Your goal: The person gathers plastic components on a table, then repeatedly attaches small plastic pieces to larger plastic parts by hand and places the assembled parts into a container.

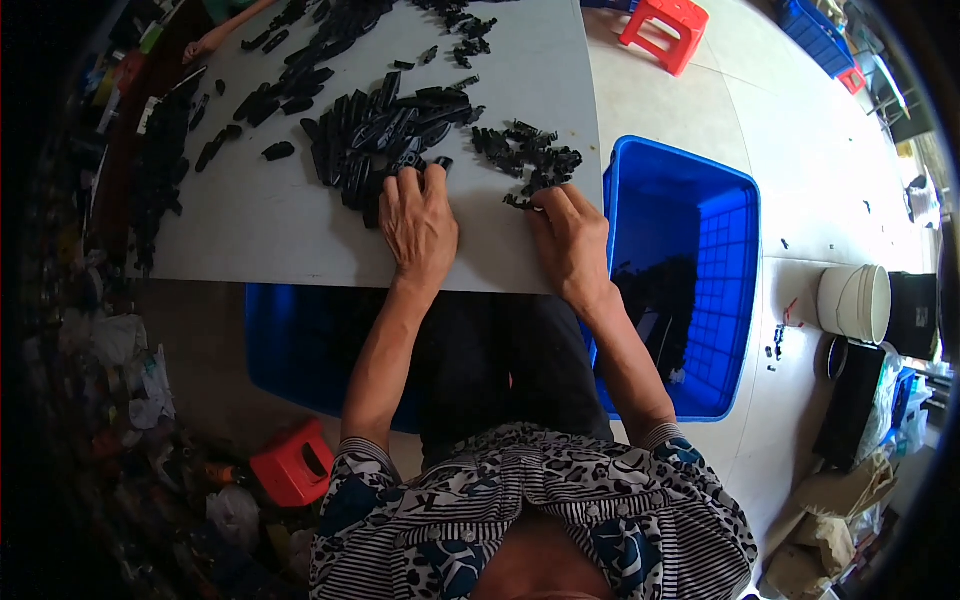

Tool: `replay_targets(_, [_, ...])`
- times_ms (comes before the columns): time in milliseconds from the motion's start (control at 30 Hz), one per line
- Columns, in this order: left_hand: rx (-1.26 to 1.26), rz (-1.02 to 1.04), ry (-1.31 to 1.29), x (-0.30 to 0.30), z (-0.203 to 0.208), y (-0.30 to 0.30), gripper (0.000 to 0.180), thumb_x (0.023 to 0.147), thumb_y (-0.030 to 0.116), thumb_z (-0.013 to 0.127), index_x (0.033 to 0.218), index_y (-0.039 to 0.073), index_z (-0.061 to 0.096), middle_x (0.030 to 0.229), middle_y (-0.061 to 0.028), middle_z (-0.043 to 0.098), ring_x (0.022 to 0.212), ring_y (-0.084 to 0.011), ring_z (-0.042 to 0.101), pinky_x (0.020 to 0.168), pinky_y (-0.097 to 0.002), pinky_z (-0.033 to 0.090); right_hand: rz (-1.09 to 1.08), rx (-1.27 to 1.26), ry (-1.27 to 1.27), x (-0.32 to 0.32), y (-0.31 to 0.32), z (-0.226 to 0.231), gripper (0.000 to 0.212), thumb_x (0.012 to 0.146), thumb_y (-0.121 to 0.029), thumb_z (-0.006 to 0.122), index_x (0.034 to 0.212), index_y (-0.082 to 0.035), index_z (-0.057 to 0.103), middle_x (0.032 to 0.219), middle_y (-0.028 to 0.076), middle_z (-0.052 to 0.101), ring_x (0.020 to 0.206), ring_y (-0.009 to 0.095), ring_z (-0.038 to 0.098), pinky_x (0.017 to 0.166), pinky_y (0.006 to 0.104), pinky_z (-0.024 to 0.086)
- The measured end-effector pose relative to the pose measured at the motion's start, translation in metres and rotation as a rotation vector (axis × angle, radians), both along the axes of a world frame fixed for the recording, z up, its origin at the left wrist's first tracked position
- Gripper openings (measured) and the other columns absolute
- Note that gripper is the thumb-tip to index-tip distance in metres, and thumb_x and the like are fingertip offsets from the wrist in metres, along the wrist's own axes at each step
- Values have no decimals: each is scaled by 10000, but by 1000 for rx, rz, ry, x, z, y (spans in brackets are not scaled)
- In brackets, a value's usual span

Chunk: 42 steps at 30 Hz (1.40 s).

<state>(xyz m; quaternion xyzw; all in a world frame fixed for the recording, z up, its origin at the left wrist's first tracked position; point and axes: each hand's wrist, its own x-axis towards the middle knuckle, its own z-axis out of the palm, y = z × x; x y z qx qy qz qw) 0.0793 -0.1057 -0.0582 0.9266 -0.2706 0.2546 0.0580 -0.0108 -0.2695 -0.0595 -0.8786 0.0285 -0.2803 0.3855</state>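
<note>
On the pale table [260, 245] lies a heap of long, glossy black plastic parts [365, 135]. My left hand [418, 222] rests at its near edge, fingers curled down over a black part [443, 163] whose end shows by the index finger. To the right is a looser heap of small, jagged black plastic pieces [525, 150]. My right hand [572, 240] is at the near side of that heap, thumb and fingers closed on a small black piece [518, 202]. The fingertips of both hands are partly hidden.
A blue crate [755, 250] with dark contents stands right of the table; another blue bin [290, 345] sits partly under it. Red stools [672, 30] and a white bucket [855, 303] are on the floor. Another person's hand [205, 45] reaches in at the far left.
</note>
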Motion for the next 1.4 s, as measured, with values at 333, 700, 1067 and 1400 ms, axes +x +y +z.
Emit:
replay_targets(333, [-1376,-215,1175,-27,16,9,177,884,55,576,1048,24,519,870,-87,615,665,-137,605,597,-247,493,233,1303,112,-3,6,3,111,792,53,642,890,5,627,739,56,636,612,137,626,491,233,488])
replay_targets(700, [-1507,-240,1471,-48,30,14,214,902,122,560,1088,27,512,913,-73,621,693,-153,620,574,-259,501,352,1518,183,-14,19,4,89,834,34,614,922,24,620,798,80,631,638,132,632,512,230,521])
replay_targets(1067, [-1553,-232,1529,-50,22,18,249,906,140,562,1119,24,502,887,-58,620,685,-151,634,577,-254,521,214,1287,148,-24,31,3,89,828,11,658,900,42,614,755,94,639,620,135,636,572,254,557])
replay_targets(1400, [-1544,-177,1494,-56,31,8,334,878,67,581,1201,20,508,888,-28,618,765,-125,619,660,-231,508,204,1303,113,-26,36,6,94,851,-23,647,900,41,599,746,97,639,598,122,621,534,239,536])
